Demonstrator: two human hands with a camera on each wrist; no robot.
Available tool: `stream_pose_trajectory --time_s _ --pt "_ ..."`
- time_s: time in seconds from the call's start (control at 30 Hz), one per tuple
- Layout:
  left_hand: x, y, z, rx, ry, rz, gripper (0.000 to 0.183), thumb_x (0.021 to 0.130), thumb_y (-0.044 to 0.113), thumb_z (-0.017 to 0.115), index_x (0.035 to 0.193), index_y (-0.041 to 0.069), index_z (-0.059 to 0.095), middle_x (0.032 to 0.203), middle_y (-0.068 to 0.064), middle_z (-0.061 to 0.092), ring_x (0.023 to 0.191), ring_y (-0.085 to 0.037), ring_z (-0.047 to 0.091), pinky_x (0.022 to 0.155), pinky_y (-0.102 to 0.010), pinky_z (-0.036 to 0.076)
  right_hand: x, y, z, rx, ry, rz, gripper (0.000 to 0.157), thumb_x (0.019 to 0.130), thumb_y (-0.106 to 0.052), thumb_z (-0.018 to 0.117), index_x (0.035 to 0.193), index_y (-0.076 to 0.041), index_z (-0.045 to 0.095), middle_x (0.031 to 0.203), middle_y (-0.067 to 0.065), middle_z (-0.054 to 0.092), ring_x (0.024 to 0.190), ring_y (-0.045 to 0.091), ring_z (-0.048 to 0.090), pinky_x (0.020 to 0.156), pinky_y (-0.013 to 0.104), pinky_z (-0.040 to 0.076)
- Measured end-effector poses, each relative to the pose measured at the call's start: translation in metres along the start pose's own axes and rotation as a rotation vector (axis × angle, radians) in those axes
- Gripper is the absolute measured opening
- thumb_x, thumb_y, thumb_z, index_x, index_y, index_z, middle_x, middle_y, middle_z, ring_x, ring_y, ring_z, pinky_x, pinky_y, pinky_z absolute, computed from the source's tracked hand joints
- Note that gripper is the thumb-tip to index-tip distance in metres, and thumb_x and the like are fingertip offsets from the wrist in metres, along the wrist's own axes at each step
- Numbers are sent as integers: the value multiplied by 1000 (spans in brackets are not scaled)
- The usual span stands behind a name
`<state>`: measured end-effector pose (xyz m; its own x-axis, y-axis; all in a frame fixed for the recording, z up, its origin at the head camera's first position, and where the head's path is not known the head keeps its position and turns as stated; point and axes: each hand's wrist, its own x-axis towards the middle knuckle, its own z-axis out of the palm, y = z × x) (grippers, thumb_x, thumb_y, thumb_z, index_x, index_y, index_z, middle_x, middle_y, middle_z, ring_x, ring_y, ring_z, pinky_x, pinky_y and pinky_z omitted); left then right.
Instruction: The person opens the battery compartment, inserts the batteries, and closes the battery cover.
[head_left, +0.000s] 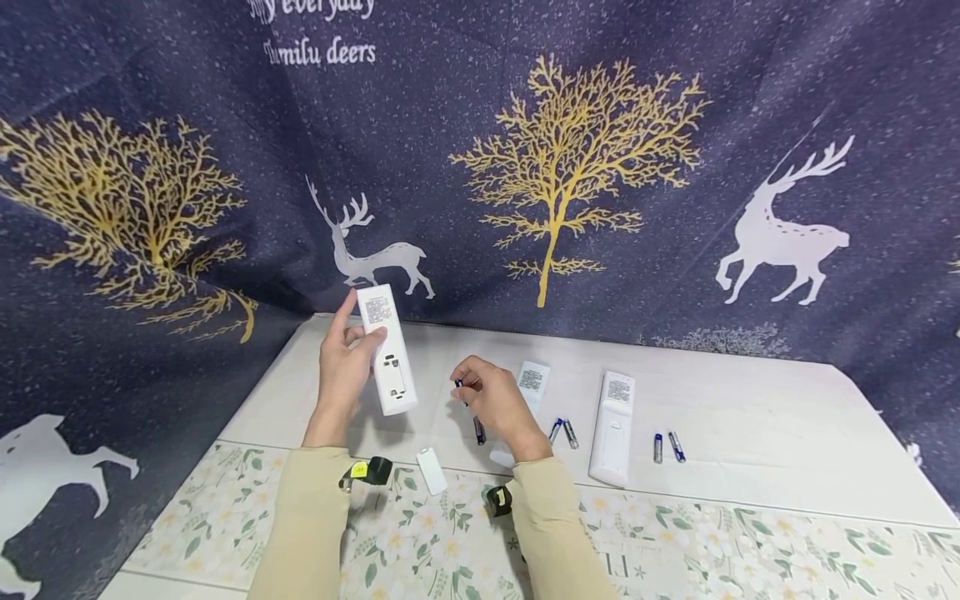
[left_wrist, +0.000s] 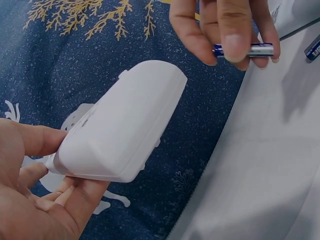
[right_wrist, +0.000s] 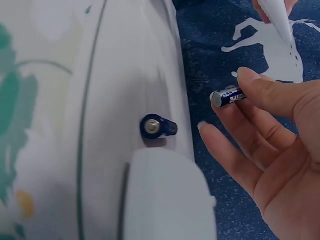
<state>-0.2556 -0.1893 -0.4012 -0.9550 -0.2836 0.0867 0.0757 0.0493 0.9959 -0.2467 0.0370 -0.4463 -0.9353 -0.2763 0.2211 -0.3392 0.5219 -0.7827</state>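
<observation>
White plastic remote is up off the table, held in the left hand, thumb across its back; battery bay faces the head camera, uncovered, no cells in it. Right hand pinches one blue-and-silver battery between thumb and fingers, well apart from the bay. Loose battery lies on the table just beside that hand. Small white cover sits nearer the person, between the forearms. Second remote is partly hidden by the right hand; third remote lies further right, battery pairs either side of it.
</observation>
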Motion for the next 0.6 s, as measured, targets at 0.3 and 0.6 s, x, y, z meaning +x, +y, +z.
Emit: stream_pose_trajectory --time_s 0.3,0.6 --pt "0 0 1 0 8 9 78 103 6 65 168 34 33 111 -12 63 82 -13 68 63 -23 57 0 -4 -5 57 16 -22 16 94 -3 80 109 -6 75 94 -1 74 87 16 68 69 27 56" --pt "-2 3 1 -7 -4 9 78 103 6 66 167 36 35 112 -14 63 80 -11 68 61 -23 57 0 -7 -9 76 88 -54 17 95 -7 81 111 -10 78 96 0 75 91 18 71 72 32 58"
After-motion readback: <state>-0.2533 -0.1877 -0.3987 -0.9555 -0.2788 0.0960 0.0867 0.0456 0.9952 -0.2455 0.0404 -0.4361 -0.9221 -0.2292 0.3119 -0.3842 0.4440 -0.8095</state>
